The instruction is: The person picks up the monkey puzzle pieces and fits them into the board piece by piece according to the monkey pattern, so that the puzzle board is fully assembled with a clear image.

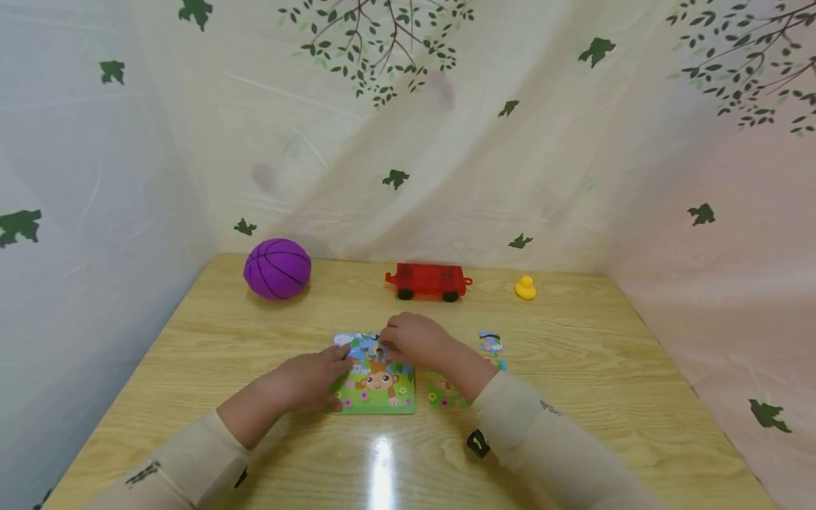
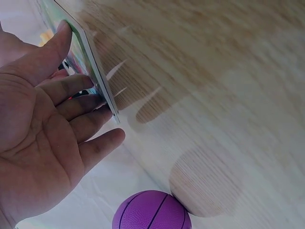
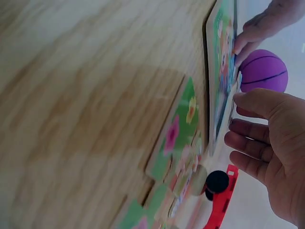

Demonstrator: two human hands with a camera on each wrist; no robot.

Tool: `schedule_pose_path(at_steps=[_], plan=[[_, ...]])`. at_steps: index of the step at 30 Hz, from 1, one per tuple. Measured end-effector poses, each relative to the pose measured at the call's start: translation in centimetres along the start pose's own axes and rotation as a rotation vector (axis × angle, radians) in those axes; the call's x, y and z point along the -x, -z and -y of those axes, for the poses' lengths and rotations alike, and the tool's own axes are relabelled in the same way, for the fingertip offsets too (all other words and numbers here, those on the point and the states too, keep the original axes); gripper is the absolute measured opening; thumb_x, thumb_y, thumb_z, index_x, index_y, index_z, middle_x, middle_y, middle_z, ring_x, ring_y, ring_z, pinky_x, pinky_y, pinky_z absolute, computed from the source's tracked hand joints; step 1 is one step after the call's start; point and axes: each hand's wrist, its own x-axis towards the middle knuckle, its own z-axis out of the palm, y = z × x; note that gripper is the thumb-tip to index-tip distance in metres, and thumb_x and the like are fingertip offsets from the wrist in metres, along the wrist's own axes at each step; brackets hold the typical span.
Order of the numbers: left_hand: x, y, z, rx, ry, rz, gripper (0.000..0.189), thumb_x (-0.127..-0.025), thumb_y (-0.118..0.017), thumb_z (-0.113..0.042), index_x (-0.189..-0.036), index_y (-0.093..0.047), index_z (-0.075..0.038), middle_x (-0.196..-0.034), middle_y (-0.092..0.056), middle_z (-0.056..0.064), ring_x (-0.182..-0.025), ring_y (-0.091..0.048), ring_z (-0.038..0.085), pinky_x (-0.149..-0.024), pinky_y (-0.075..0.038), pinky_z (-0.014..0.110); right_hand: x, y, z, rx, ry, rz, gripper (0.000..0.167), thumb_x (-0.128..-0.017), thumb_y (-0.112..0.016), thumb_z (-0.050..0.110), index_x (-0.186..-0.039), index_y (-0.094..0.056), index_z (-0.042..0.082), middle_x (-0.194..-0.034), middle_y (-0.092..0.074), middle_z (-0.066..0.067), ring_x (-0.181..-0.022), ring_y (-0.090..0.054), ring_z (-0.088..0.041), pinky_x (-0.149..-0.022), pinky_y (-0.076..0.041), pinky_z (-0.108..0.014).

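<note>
A purple ball point(image 1: 278, 269) with black basketball seams sits near the far left corner of the pale wood-grained tabletop point(image 1: 605, 354). By the middle of the far edge stands a red toy wagon point(image 1: 429, 279) on black wheels, a hook at one end and a loop at the other. A yellow toy duck point(image 1: 525, 288) rests nearer the far right corner. Beyond the far edge hangs cream cloth point(image 1: 319, 177), printed with green leaves point(image 1: 395, 178) and leafy branches point(image 1: 395, 32).
</note>
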Motion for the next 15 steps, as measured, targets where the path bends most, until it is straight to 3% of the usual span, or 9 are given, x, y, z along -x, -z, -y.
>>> schedule_pose_path(at_steps=[8, 15], plan=[[0.0, 0.1, 0.0, -0.014, 0.003, 0.012, 0.074, -0.085, -0.076, -0.034, -0.145, -0.046, -0.002, -0.158, -0.030, 0.020, -0.142, -0.034, 0.041, -0.113, -0.037, 0.054, -1.0, -0.6, 0.9, 0.016, -0.037, 0.062, 0.017, -0.095, -0.065, 0.031, -0.107, -0.071, 0.020, -0.099, -0.063, 0.005, -0.090, -0.057, -0.014, -0.084, -0.053, -0.028], [0.1, 0.1, 0.0, -0.027, -0.006, 0.006, 0.074, -0.085, -0.076, -0.033, -0.144, -0.046, -0.001, -0.157, -0.031, 0.021, -0.142, -0.034, 0.041, -0.113, -0.037, 0.054, -1.4, -0.9, 1.4, 0.081, -0.034, 0.057, 0.015, -0.097, -0.061, 0.030, -0.105, -0.071, 0.023, -0.098, -0.063, 0.005, -0.088, -0.056, -0.014, -0.084, -0.052, -0.029]])
